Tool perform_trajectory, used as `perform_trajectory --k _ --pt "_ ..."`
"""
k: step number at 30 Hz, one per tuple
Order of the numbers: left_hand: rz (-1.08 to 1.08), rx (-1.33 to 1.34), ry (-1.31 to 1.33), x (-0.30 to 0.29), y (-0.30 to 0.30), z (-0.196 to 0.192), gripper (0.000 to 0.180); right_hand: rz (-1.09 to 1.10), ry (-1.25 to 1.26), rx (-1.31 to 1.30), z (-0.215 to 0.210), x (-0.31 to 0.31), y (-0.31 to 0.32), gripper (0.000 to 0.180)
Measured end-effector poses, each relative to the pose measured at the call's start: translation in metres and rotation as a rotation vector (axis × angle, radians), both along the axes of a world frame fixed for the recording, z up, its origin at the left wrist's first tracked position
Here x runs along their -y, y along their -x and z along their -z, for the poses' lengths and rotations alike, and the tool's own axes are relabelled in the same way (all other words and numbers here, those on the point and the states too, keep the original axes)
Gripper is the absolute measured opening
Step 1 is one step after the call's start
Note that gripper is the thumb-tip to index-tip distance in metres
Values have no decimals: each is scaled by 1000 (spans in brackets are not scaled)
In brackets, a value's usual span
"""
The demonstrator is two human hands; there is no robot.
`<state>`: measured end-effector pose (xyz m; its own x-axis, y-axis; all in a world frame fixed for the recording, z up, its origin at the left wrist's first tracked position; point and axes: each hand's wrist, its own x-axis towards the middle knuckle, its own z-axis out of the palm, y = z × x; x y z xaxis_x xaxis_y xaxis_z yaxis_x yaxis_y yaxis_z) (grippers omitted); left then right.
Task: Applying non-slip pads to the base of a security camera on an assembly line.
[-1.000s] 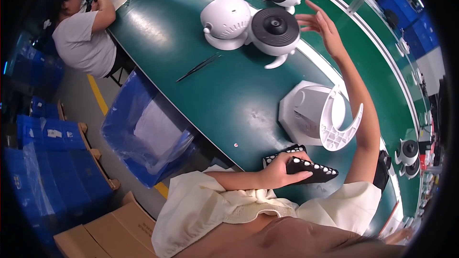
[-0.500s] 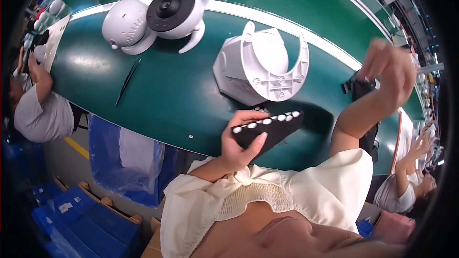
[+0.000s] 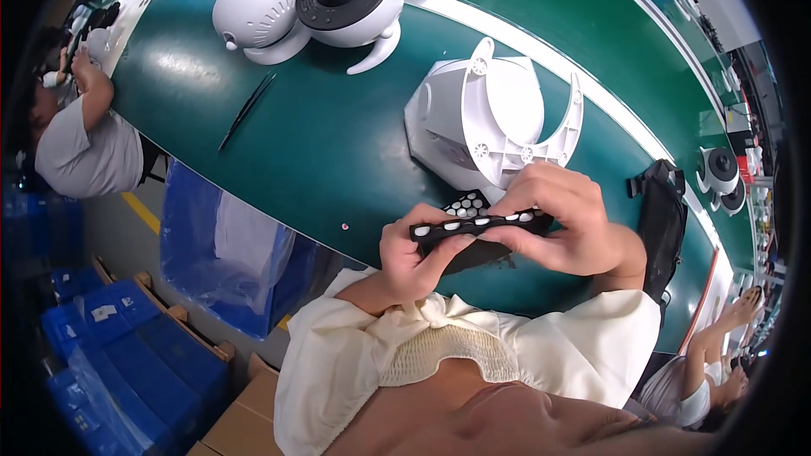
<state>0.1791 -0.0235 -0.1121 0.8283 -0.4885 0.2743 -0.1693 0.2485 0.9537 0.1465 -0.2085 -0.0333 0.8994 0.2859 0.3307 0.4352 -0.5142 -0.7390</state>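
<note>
Head view: tweezers (image 3: 245, 110) far left of white bracket (image 3: 498, 118), on green belt (image 3: 338, 143). Left hand (image 3: 414, 249) grips black strip (image 3: 481, 224) at left end, just below bracket. Right hand (image 3: 566, 219) pinches strip's right end. Black bag (image 3: 659, 211) right of bracket.

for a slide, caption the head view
Both hands, left hand and right hand, grip a black strip with white dots.

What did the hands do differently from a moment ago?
The right hand came back from reaching across the green table and took hold of the black strip with white dots. The left hand kept its grip on it. The white bracket stayed put.
</note>
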Motion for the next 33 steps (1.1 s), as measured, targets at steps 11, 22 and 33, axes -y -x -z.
perform_trajectory --k 11,22,33 --pt "-60 281 -90 4 -4 3 19 96 313 166 -17 -4 -2 22" --pt "-131 332 -113 7 -4 -1 15 74 346 321 -8 -9 4 31" --pt "6 -241 34 1 -6 2 11 173 -177 151 -24 9 -39 15"
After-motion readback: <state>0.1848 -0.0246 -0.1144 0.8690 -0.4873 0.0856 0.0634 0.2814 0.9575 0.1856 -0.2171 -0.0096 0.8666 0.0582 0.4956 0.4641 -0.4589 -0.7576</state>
